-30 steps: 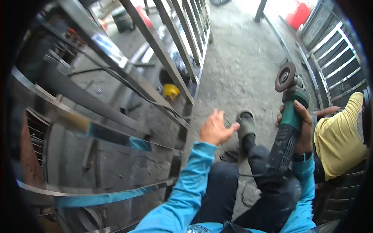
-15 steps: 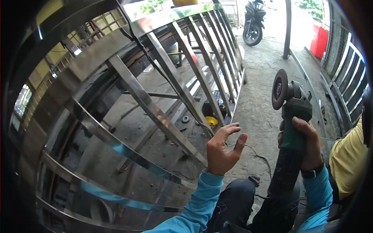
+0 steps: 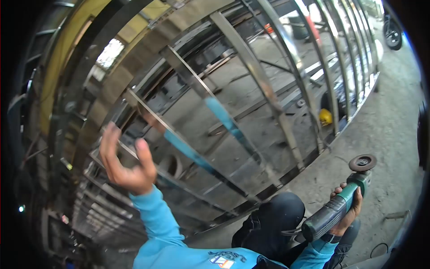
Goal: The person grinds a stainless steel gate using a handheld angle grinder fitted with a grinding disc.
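Note:
My right hand (image 3: pixel 349 208) is wrapped round the green body of an angle grinder (image 3: pixel 329 213), low at the right, over my leg. The grinder's round disc (image 3: pixel 363 162) points away from me, tilted upward, over the floor. My left hand (image 3: pixel 130 163) is raised at the left with fingers stretched and the thumb apart, holding nothing. Behind that hand stands a shiny metal frame (image 3: pixel 262 80) with several slanted bars. The left fingers overlap its bars in this view. Blue reflections of my sleeve show on some bars.
A yellow object (image 3: pixel 325 117) lies by the far bars, beside a small ring-shaped piece (image 3: pixel 300 103) on the floor. Concrete floor (image 3: pixel 354 139) runs along the frame's right side. A motorcycle wheel (image 3: pixel 393 36) shows at the top right. A metal piece (image 3: pixel 397 224) stands at the lower right.
The view has swung left along the frame. My left hand has moved left and its fingers have straightened. The grinder has dropped lower, with its disc now lying flatter.

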Demonstrator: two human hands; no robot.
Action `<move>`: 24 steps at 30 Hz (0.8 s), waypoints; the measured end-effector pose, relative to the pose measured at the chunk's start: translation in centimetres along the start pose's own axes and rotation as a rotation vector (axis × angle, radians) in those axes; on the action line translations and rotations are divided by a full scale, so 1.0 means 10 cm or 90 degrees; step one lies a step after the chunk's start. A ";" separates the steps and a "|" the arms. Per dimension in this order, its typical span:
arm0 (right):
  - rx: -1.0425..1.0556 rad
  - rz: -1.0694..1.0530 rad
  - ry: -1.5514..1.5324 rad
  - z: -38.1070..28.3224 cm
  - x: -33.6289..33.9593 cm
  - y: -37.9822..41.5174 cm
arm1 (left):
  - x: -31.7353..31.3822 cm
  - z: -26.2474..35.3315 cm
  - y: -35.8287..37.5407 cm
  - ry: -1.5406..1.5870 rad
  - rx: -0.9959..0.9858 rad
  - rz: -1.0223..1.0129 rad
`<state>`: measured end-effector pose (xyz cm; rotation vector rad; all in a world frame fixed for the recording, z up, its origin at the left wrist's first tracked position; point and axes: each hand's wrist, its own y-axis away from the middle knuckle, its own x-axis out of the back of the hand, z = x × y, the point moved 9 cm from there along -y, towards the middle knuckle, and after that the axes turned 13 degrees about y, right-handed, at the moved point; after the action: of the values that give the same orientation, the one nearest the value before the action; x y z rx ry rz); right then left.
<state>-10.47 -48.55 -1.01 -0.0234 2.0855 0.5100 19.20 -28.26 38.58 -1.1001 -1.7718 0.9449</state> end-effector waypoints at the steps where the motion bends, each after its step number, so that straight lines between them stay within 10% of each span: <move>1: 0.044 0.016 0.047 -0.03 -0.09 0.05 | 0.04 -0.13 -0.13 -0.051 -0.017 -0.032; 10: -0.093 -0.033 0.037 0.52 -0.35 -0.17 | -0.68 -0.60 -0.91 -0.173 -0.098 -0.332; 24: -0.200 -0.042 0.093 0.98 -0.17 -0.70 | -0.75 -0.70 -1.00 -0.211 -0.257 -0.353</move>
<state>-0.07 -51.71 -6.53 -0.3206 2.1170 0.8113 24.61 -37.38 48.18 -0.6324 -2.4425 0.4520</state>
